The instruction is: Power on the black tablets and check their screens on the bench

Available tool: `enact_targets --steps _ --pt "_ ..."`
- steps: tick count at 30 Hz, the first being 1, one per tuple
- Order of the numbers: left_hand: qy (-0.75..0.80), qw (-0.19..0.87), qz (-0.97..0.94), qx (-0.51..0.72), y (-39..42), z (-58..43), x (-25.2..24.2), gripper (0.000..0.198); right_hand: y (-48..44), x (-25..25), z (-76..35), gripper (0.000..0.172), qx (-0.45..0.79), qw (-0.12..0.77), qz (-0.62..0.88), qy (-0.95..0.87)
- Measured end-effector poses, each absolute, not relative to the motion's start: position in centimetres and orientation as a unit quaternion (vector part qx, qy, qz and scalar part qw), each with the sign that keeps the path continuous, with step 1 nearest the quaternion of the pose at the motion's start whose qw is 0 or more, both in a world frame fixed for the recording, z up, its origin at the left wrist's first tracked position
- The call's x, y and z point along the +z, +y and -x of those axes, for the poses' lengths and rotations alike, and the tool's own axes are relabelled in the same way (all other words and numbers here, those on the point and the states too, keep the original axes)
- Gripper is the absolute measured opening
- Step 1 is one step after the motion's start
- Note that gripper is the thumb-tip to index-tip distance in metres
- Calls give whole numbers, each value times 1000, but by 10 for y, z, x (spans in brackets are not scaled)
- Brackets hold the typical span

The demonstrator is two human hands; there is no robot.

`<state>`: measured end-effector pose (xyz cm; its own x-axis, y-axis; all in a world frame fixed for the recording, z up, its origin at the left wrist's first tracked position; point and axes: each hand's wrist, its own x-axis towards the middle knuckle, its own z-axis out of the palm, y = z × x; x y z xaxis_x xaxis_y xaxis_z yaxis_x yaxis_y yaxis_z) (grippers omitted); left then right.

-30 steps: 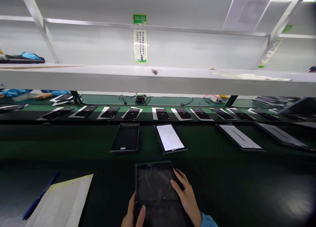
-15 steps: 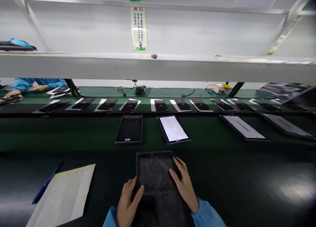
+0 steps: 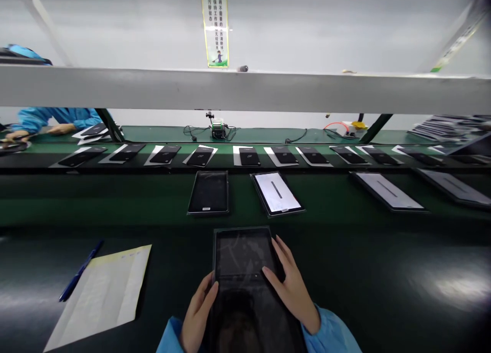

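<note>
A dark tablet (image 3: 245, 271) with a black screen lies lengthwise on the dark green bench right in front of me. My left hand (image 3: 198, 312) grips its left edge, thumb on the screen. My right hand (image 3: 292, 286) rests on the right side of the screen with fingers stretched out and touching the glass. Both wrists wear light blue sleeves. Just beyond, on the green belt, lie a dark tablet (image 3: 209, 192) and a tablet with a lit white screen (image 3: 277, 193).
A sheet of paper (image 3: 102, 294) and a blue pen (image 3: 80, 271) lie at my left. More tablets (image 3: 386, 190) sit on the belt to the right. A row of small black devices (image 3: 249, 156) lines the far belt. A co-worker's blue sleeve (image 3: 57, 117) shows at far left.
The view has tilted down, so everything sits lower and nearer. My left hand has come up along the tablet's left edge. The lit tablet's white screen now shows a dark bar.
</note>
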<state>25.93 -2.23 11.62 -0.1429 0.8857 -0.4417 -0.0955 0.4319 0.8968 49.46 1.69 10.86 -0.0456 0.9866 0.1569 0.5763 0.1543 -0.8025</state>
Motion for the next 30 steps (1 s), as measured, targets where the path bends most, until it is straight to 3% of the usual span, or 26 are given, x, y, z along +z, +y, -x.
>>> enact_targets --steps 8,13,17,19,23,26,30 --pt "580 629 -257 450 -26 -254 110 69 -11 139 -473 70 215 207 493 -818" --pt "550 607 -370 437 -25 -258 105 64 -13 141 -472 66 195 202 493 -823" --pt "632 494 -456 386 -20 -275 109 101 -8 142 -480 64 158 237 499 -818" --pt "619 518 -452 379 -17 -278 112 115 -1 146 -482 61 139 245 488 -826" --pt "540 612 -413 404 -18 -266 115 100 38 158 -473 51 143 216 466 -846" --pt "544 599 -412 418 -20 -256 112 90 82 166 -451 44 173 173 466 -850" --pt "544 607 -383 435 -20 -250 109 86 127 169 -415 21 207 145 446 -859"
